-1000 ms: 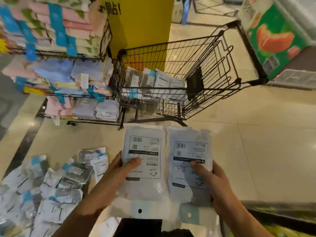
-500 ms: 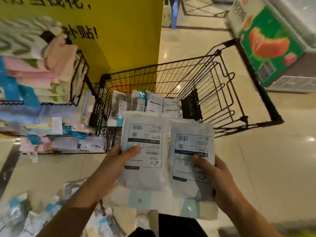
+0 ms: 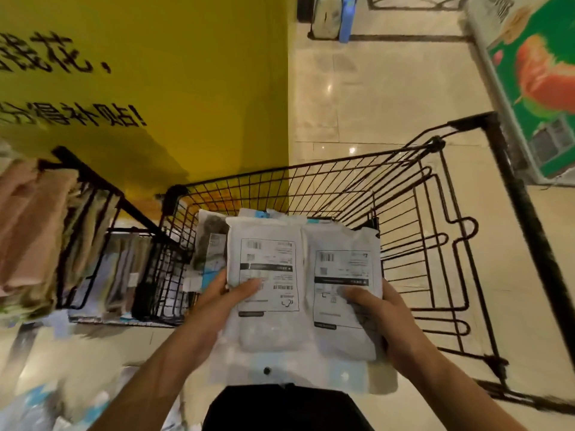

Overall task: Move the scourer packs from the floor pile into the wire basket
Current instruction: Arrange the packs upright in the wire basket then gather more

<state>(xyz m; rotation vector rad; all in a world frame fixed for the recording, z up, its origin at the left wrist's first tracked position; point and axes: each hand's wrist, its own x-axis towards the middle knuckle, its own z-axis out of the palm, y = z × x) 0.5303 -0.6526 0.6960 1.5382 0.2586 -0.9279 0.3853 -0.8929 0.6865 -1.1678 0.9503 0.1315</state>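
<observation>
Towels hang folded on the rack (image 3: 77, 231) at far left, and a few scourer packs of the floor pile (image 3: 40, 405) show blurred at the bottom corner. Next, the left hand (image 3: 214, 303) clamps the left scourer pack (image 3: 267, 275), thumb pressed on its printed label and fingers hidden behind. Beside it and touching edge to edge, the right scourer pack (image 3: 345, 284) is pinched the same way by the right hand (image 3: 382, 318). Both packs are held upright over the near rim of the wire basket (image 3: 435, 231), in front of the packs already standing inside (image 3: 211, 241) at its left end. To finish well, I judge the hands should carry both packs clear over the rim, lower them into the bare space right of the standing row, keep them upright, and let go only once they rest on the basket floor.
</observation>
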